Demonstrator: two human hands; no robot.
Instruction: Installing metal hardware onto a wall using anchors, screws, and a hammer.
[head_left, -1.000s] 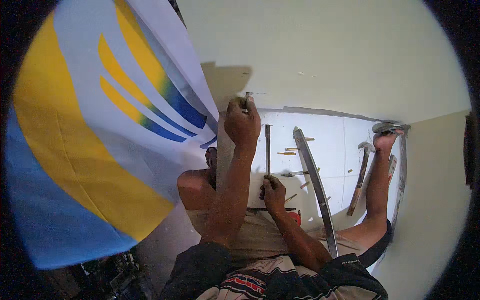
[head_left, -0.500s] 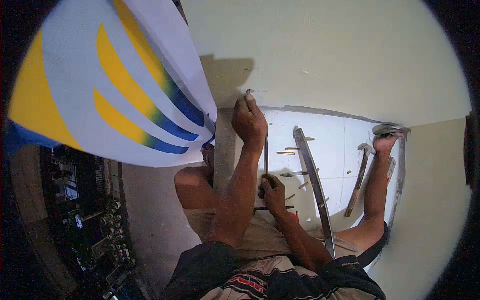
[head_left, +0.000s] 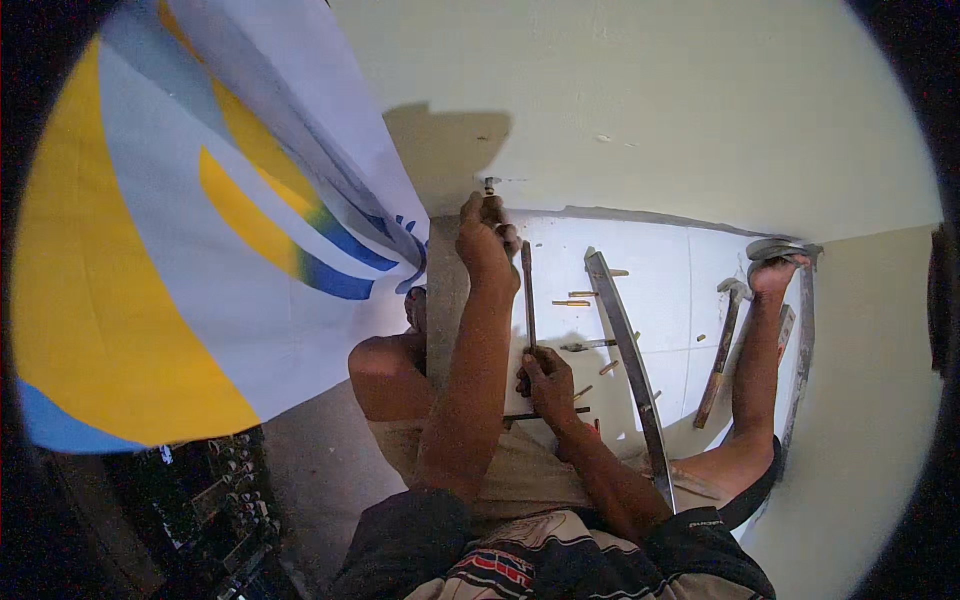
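My left hand is raised to the pale wall, fingers curled at a small metal fitting that sticks out of it. The fingers seem to pinch the fitting's near end, though the contact is partly hidden. My right hand is wrapped round the lower part of a slim dark metal rod. The rod stands up from the fist, its far tip close below my left hand. A long flat metal bar lies to the right of my right hand.
A claw hammer lies beside my right leg on the white tiles. Several short brass-coloured pieces and a thin dark tool are scattered around the bar. On the left hangs a large white, yellow and blue sheet.
My left hand has turned and drawn down slightly from the wall, so more of the fitting shows. The sheet has billowed lower on the left. My right hand still grips the rod.
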